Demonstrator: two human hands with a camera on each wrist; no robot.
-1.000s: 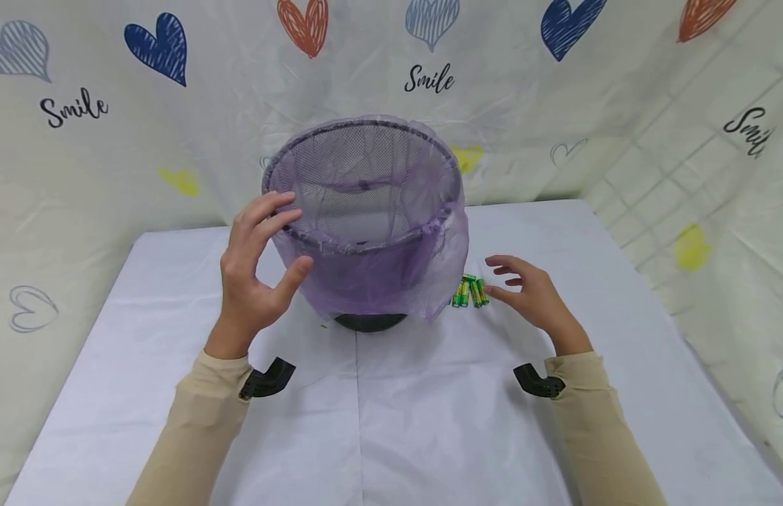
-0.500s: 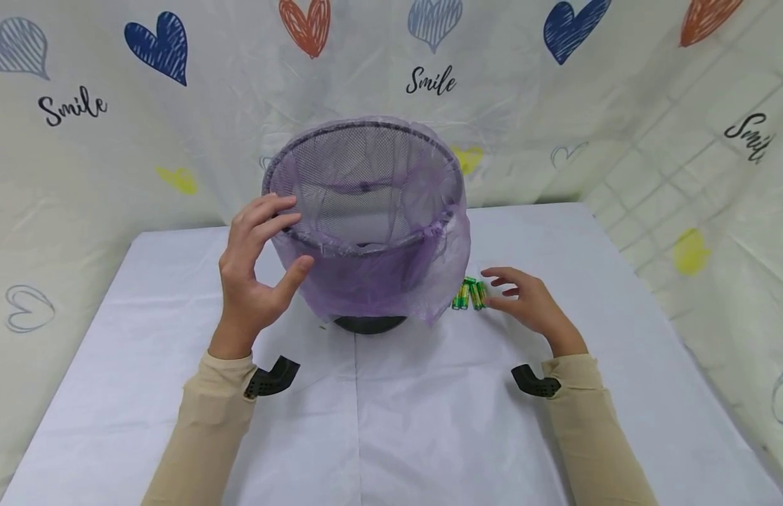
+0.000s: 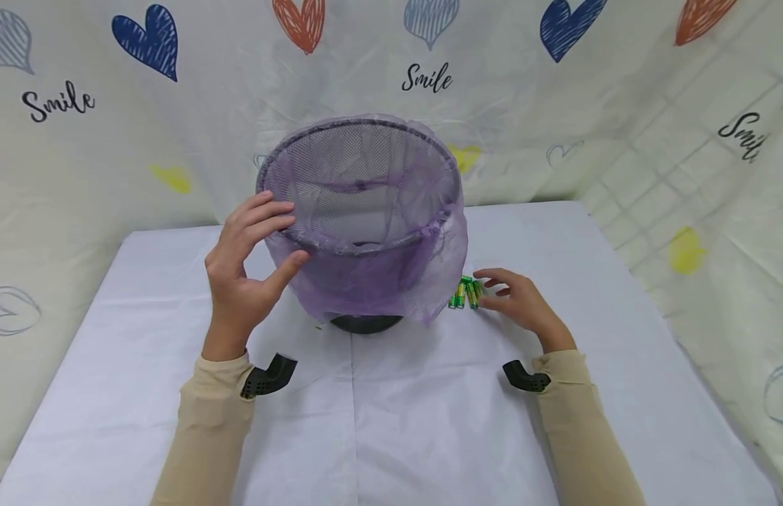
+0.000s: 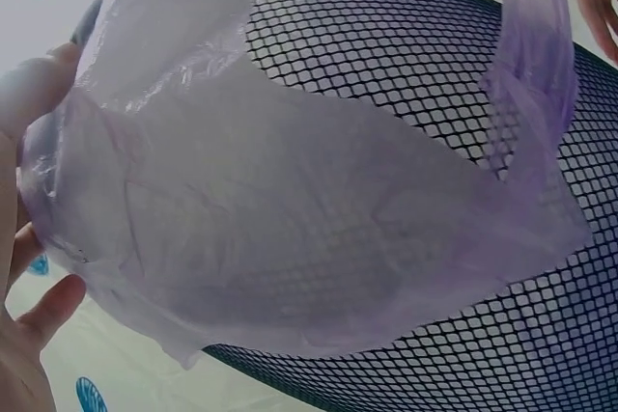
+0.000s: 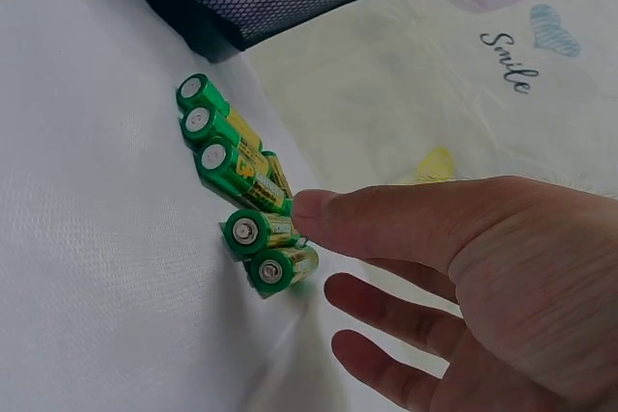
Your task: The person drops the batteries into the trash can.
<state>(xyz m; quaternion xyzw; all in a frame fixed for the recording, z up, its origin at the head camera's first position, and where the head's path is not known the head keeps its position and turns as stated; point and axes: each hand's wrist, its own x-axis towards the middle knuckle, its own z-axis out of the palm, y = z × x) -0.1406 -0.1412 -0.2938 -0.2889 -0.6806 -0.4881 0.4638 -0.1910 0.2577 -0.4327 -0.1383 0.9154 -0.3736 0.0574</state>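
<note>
A black mesh wastebasket (image 3: 360, 161) stands on the table, lined with a thin purple plastic bag (image 3: 347, 281) folded over its rim. At the basket's left side my left hand (image 3: 240, 281) holds the rim, fingers over the edge and thumb outside. In the left wrist view the bag's loose folded edge (image 4: 290, 200) hangs over the mesh. To the right of the basket lie several green and yellow batteries (image 5: 232, 171). My right hand (image 3: 524, 306) is at the right end of this group, its thumb tip (image 5: 314, 214) right at the batteries and its other fingers spread loosely.
A white cloth covers the table (image 3: 417, 422). Close behind the basket hangs a pale curtain (image 3: 493, 91) with hearts and writing, which also runs down the right side. A tiny green speck (image 3: 318, 327) lies left of the basket's base.
My right hand has lowered slightly and shifted left, closer to the batteries. The left hand keeps its place at the basket's rim, and the camera view has shifted a little.
</note>
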